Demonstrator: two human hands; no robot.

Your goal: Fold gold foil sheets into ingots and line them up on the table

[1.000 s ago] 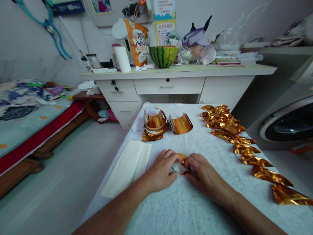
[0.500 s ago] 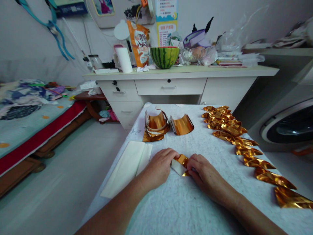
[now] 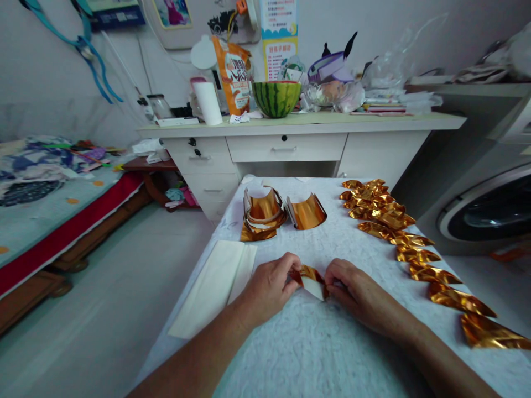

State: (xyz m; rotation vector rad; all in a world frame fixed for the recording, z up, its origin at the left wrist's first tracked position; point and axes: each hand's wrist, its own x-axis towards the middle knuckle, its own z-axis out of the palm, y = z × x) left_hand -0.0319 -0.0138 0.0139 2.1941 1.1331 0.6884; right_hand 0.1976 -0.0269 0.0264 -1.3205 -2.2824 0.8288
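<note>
Between my hands, just over the cloth-covered table [image 3: 332,342], is a sheet of gold foil paper [image 3: 312,273] with a white side showing and its edges curled. My left hand [image 3: 274,284] pinches its left end between thumb and fingers. At the right end, my right hand [image 3: 350,284] is closed on the edge; its fingertips are partly hidden. Flat white paper [image 3: 211,284] lies left of my left hand. Beyond my hands are a curled stack of gold foil sheets [image 3: 265,209] and a smaller curved stack [image 3: 309,213].
Several folded gold foil pieces [image 3: 418,254] run in a row down the table's right side. Behind the table stands a white desk [image 3: 286,148] bearing a half watermelon [image 3: 276,98] and an orange pouch [image 3: 234,77]. A washing machine [image 3: 493,199] is at right, a bed [image 3: 70,204] at left.
The foil sheet between my hands has been turned and opened out, showing more of its white side. My right hand has moved slightly right, and the view has shifted a little.
</note>
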